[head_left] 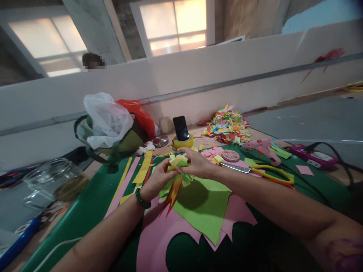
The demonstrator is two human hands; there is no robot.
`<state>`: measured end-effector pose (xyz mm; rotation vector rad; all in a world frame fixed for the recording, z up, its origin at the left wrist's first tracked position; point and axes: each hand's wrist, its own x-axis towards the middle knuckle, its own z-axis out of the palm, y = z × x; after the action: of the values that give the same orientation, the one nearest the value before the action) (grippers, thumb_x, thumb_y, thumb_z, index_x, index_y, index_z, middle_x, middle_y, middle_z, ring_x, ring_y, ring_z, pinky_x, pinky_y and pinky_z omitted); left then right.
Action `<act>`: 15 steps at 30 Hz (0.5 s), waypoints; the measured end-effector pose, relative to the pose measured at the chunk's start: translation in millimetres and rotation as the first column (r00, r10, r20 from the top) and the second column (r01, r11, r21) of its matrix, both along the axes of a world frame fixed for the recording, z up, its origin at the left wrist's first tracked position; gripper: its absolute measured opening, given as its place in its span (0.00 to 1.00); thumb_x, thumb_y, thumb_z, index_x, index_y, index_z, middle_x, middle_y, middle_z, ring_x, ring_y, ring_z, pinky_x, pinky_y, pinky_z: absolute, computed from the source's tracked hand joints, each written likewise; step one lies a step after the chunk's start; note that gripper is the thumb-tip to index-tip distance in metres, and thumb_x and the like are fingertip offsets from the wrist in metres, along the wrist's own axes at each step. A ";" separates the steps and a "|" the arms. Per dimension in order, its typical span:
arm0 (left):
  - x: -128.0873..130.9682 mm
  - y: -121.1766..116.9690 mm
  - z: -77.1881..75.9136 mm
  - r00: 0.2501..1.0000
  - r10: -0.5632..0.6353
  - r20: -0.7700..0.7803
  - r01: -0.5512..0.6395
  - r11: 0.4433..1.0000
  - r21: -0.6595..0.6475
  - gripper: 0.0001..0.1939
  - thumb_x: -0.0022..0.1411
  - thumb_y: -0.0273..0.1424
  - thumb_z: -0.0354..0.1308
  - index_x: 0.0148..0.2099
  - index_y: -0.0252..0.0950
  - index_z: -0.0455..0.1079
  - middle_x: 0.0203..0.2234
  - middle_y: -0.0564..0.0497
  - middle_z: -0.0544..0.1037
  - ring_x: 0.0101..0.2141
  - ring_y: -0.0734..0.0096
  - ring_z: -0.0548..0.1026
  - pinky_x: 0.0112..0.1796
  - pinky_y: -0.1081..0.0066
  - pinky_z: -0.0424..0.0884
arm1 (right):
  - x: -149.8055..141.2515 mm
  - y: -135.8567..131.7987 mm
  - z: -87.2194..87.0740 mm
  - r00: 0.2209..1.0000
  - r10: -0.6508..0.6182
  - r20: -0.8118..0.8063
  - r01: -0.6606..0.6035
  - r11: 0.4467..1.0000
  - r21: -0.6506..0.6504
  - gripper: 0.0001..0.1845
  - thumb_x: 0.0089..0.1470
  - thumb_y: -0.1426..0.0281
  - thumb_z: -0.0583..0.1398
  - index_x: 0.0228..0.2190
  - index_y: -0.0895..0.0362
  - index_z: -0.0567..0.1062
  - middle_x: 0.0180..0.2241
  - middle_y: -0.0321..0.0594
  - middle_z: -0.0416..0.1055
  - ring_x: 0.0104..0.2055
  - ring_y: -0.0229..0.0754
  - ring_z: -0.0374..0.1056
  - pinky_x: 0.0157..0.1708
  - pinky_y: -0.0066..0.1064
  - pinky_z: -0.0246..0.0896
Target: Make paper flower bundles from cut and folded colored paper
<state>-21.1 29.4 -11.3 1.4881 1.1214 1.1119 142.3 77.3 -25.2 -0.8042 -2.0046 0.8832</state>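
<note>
Between both hands, above the sheets, is a paper flower (179, 162) of yellow and light green pieces, with red and yellow pointed paper tails (173, 193) hanging below it. My left hand (159, 175), a dark beaded bracelet at its wrist, closes its fingers on the flower's left side. From the right, my right hand (198, 163) has its fingers closed on the flower too; its fingertips are partly hidden. Beneath lie a bright green paper sheet (207, 204) and cut pink paper (155, 230). Yellow-handled scissors (255, 169) rest beside my right forearm.
A pink glue gun (263, 148) and a purple power box (314, 155) with cables lie right. Behind are a phone (180, 127) on a yellow tape roll (184, 142) and a heap of paper scraps (228, 124). A bag (127, 139) stands left. A person's head shows beyond the partition.
</note>
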 end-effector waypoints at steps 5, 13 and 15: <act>-3.0 2.8 -3.1 1.000 0.012 -0.017 -0.012 1.000 -0.001 0.17 0.42 0.29 0.64 0.38 0.35 0.72 0.34 0.51 0.79 0.36 0.64 0.74 0.40 0.68 0.69 | 5.2 2.1 3.1 0.999 0.001 0.035 0.000 1.000 -0.012 0.34 0.42 0.70 0.66 0.52 0.59 0.65 0.34 0.38 0.73 0.33 0.41 0.70 0.32 0.32 0.64; -7.0 6.1 -10.0 0.998 0.055 -0.024 -0.055 0.998 -0.034 0.09 0.42 0.29 0.63 0.31 0.35 0.71 0.31 0.51 0.77 0.34 0.67 0.74 0.40 0.68 0.70 | 30.7 16.4 26.5 0.925 -0.103 -0.367 0.029 0.979 -0.201 0.17 0.49 0.67 0.62 0.42 0.57 0.70 0.31 0.39 0.77 0.37 0.41 0.74 0.43 0.38 0.68; -7.3 6.4 -5.8 0.998 0.064 -0.001 -0.064 0.997 -0.037 0.11 0.41 0.28 0.63 0.31 0.34 0.71 0.30 0.51 0.77 0.34 0.67 0.74 0.40 0.69 0.70 | 36.4 22.3 28.3 0.894 -0.151 -0.421 0.076 0.979 -0.189 0.16 0.48 0.67 0.63 0.40 0.57 0.70 0.29 0.37 0.78 0.35 0.41 0.75 0.42 0.38 0.70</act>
<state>-28.4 35.8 -17.0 1.4319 1.1912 1.1291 178.6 99.6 3.1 -0.7315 -1.4928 1.0682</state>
